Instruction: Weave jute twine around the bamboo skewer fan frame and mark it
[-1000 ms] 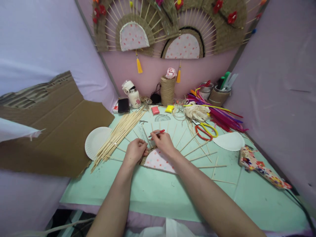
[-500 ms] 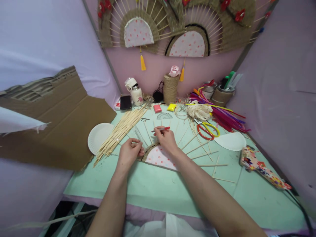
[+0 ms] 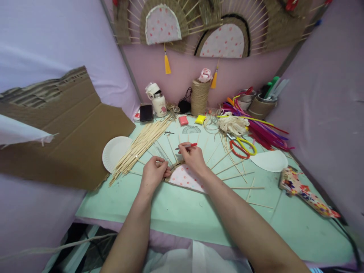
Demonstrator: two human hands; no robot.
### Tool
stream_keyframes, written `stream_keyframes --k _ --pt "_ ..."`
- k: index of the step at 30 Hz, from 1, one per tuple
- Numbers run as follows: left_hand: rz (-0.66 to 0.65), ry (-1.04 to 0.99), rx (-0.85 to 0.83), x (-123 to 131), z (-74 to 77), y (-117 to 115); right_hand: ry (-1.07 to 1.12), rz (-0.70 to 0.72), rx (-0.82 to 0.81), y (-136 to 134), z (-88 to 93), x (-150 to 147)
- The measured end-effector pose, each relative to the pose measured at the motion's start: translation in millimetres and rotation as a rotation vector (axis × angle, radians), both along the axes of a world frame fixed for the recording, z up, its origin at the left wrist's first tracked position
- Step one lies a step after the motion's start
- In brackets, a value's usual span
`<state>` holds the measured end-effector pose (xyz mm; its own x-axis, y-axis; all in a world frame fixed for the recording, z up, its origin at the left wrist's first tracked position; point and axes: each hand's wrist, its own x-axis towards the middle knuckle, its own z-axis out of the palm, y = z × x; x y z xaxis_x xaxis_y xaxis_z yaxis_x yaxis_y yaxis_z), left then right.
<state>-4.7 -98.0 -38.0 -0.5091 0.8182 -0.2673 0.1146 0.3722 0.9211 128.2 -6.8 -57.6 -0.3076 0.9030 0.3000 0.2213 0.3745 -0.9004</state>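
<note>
- Pink cloth (image 3: pixel 176 68) covers the back wall, with pale lilac cloth at both sides.
- The table (image 3: pixel 182 220) below has a mint-green cover.
- A torn cardboard sheet (image 3: pixel 71 148) stands at the left edge, its corrugations bared along the top.
- Above hang fan decorations (image 3: pixel 223 43) with dotted half-round centres and yellow tassels.
- On the table in front of the person lies a half-round fan base (image 3: pixel 184 178), white with red dots and brown-rimmed; thin sticks spread around its curve.
- A loose bundle of sticks (image 3: pixel 142 148) overlaps a white paper plate (image 3: pixel 110 153).
- A flower-patterned glue gun (image 3: pixel 305 191) lies at the right.
- The left hand (image 3: pixel 155 172) is at the base's left end, thumb and forefinger close together; whether they pinch anything I cannot tell.
- The right hand (image 3: pixel 193 157), above the curve, grasps a red-ended pen (image 3: pixel 192 145) between thumb and fingers, its tip pointing left.
- A cream bottle (image 3: pixel 159 105) carries a pink motif and small lettering, too small to read.
- Red-and-yellow scissors (image 3: pixel 243 148) lie near the sticks.
- A clear ruler (image 3: pixel 161 150) and a protractor (image 3: pixel 191 129) bear printed scales; the figures are illegible.
- Pink (image 3: pixel 183 120) and yellow packets (image 3: pixel 200 119) lie behind; I can make out no writing.
</note>
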Motion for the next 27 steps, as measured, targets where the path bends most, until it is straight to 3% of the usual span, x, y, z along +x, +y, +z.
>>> stream_keyframes --k 12,19,27 --pt "0.005 0.031 -0.049 1.9 2.0 1.8 -0.044 0.009 -0.003 -0.3 -1.4 -1.1" --pt "-0.076 0.152 -0.035 0.9 3.8 -0.2 -0.039 0.019 -0.007 -1.1 -0.2 -0.5" --pt "-0.031 0.065 -0.050 -0.6 0.5 0.2 -0.048 0.030 -0.020 -1.2 -1.0 -0.9"
